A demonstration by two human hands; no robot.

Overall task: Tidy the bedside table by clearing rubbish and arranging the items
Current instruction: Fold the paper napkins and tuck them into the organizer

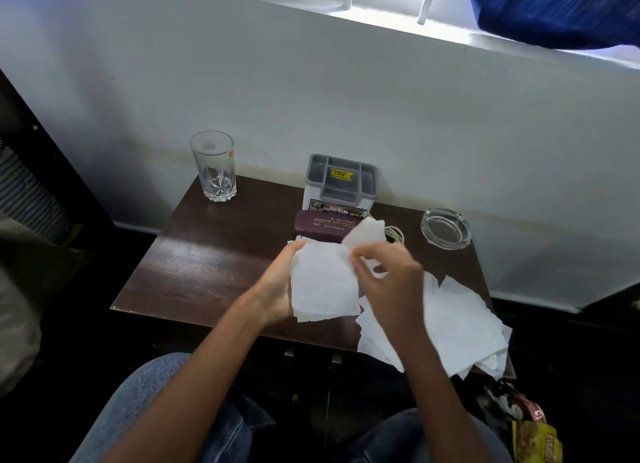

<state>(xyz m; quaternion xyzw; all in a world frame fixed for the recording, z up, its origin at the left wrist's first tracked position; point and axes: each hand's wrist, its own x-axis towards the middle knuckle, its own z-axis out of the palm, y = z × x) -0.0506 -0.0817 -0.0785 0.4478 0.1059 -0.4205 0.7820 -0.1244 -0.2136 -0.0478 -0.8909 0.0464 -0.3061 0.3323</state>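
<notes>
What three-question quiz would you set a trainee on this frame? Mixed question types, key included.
1. True or false: the drinking glass lies on its side.
2. Multiple choice: the glass ashtray sits near which corner of the bedside table? A back left, B back right, C front left.
3. Fill in: the left hand and the right hand each hold white ____.

Key
1. False: it stands upright, at the back left.
2. B.
3. Tissue paper; more of it is piled at the front right.
</notes>
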